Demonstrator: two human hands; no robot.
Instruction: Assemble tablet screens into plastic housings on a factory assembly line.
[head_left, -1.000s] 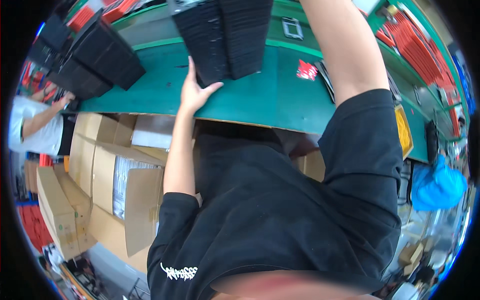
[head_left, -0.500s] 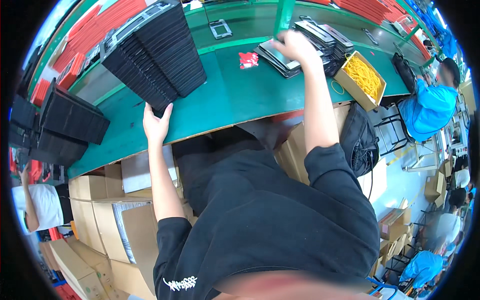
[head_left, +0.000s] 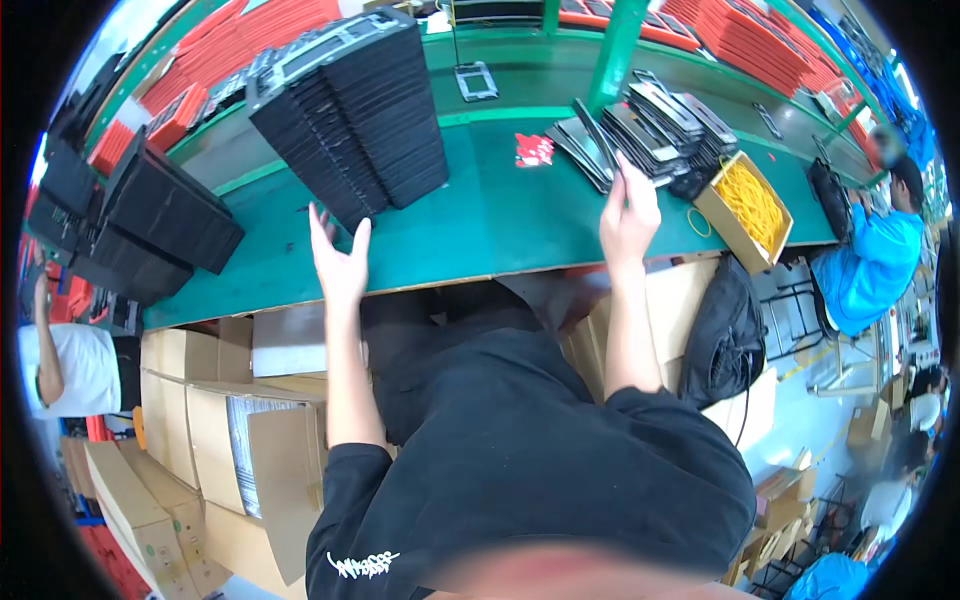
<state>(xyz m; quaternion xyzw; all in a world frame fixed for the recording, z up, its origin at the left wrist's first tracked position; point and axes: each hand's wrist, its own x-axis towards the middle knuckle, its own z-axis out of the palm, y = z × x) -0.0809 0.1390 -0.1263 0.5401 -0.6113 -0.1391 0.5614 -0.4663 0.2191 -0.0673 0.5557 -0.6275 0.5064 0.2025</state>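
A tall stack of black rectangular frames (head_left: 350, 125) stands on the green tabletop (head_left: 500, 222). Just in front of its base, my left hand (head_left: 340, 262) is open, thumb and fingers spread, apart from the stack. My right hand (head_left: 630, 212) pinches a thin dark flat panel (head_left: 596, 135), seen nearly edge-on and tilted up. Behind that panel lies a low pile of similar flat panels (head_left: 572, 146), partly covered by it. More piled dark frames (head_left: 650, 140) sit to the right.
Yellow rubber bands fill a cardboard box (head_left: 775, 232) at the table's right. Small red-and-white pieces (head_left: 534, 150) lie mid-table. Further black stacks (head_left: 165, 205) stand left. A green post (head_left: 615, 55) rises behind the panels. A person in blue (head_left: 875, 260) sits at the right.
My right hand has come nearer, and a flat panel is now lifted in its fingers. My left hand has drawn slightly back from the tall stack. The whole view has shifted.
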